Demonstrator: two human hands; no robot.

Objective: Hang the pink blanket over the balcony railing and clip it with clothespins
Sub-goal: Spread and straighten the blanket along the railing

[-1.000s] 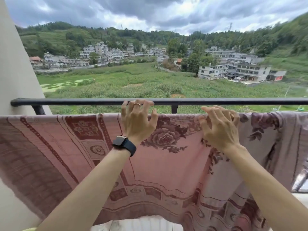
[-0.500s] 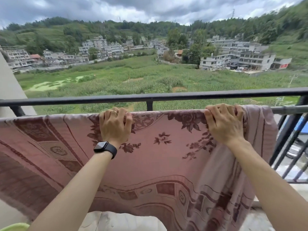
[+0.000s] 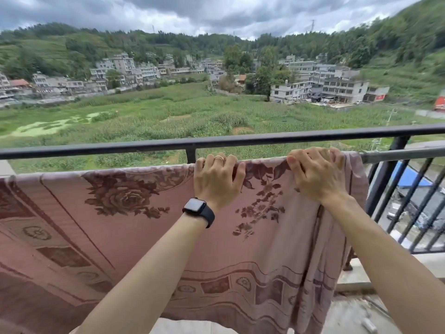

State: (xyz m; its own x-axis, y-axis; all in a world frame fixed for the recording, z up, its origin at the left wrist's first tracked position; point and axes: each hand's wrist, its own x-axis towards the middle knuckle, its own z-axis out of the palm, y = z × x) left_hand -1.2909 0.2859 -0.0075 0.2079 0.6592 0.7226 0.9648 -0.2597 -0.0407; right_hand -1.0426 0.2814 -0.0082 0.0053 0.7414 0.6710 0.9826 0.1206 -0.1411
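Note:
The pink blanket (image 3: pixel 125 227), patterned with dark red roses and borders, hangs draped over a lower rail that it hides, just below the black balcony railing (image 3: pixel 144 147). My left hand (image 3: pixel 216 182), with a ring and a black watch on the wrist, grips the blanket's top fold near the middle. My right hand (image 3: pixel 315 174) grips the top fold close to the blanket's right end, fingers curled over the hidden rail. The bare grey lower rail (image 3: pixel 404 155) shows to the right of the blanket. No clothespins are in view.
Vertical black balusters (image 3: pixel 409 201) stand at the right, with a street and parked cars far below. Beyond the railing lie a green field, buildings and wooded hills. A concrete balcony ledge (image 3: pixel 356 276) runs under the blanket's right end.
The view has swung right. Both hands have slid rightward along the top fold, my right hand now near the blanket's right end, and the fabric has spread flatter along the rail.

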